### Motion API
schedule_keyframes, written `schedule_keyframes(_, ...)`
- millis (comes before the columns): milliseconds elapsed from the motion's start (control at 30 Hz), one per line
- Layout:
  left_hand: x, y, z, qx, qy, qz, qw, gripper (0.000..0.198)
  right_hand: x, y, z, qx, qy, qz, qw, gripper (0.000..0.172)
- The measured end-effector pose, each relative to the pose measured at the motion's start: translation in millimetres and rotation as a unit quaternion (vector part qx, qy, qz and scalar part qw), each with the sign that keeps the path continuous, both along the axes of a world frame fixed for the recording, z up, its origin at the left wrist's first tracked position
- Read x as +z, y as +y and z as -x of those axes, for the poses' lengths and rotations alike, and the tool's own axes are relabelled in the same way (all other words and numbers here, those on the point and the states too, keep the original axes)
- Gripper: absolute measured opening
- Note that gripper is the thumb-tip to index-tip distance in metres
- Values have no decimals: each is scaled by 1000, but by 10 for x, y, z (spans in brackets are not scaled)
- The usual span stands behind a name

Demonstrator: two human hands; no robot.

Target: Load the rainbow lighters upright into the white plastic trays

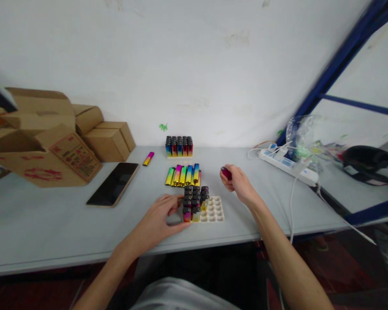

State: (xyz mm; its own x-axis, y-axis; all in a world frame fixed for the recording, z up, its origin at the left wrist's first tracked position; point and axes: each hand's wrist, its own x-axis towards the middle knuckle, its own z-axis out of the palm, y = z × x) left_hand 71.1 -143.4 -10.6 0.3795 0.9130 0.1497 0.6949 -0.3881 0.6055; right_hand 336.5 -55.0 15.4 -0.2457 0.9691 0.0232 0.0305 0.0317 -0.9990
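A cream tray [220, 211] with round-cornered slots lies near the table's front edge. Upright lighters [187, 202] with black tops fill its left part; slots on the right show bare. My left hand [163, 217] is curled around the tray's left side, thumb and fingers touching the outer lighters. Off the tray's back right, my right hand [237, 181] grips a dark pink lighter [226, 173] above the table. Behind the tray lies a pile of loose shiny lighters [183, 175] in yellow, green, pink and blue.
A full block of lighters [179, 147] stands near the wall, with a single pink-yellow lighter [148, 159] to its left. A tablet [114, 184] and cardboard boxes [64, 155] occupy the left side. On the right are a power strip [289, 165], cables and a black strap [371, 165].
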Motion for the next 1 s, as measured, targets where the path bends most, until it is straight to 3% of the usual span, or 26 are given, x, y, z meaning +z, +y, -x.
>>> schedule_keyframes(233,24,-10,-2,-7,-6,-7,1000,47,119,-43,-65,40,4,-39,998,56)
schedule_keyframes(400,14,-6,-8,-11,-6,-15,1000,44,359,-206,-155,101,-79,-149,981,36)
schedule_keyframes(533,3,-10,-5,-10,-12,-20,1000,44,506,-364,-168,149,-65,-167,972,23)
schedule_keyframes(667,-4,-12,4,-16,-14,-26,999,40,604,-499,-131,182,-131,-208,952,20)
schedule_keyframes(767,-11,-10,7,-18,-10,-32,999,39,630,-554,-109,210,-189,-217,934,19)
schedule_keyframes(1000,-45,-1,18,-29,-18,-38,999,44,553,-537,-58,201,-327,-249,889,12)
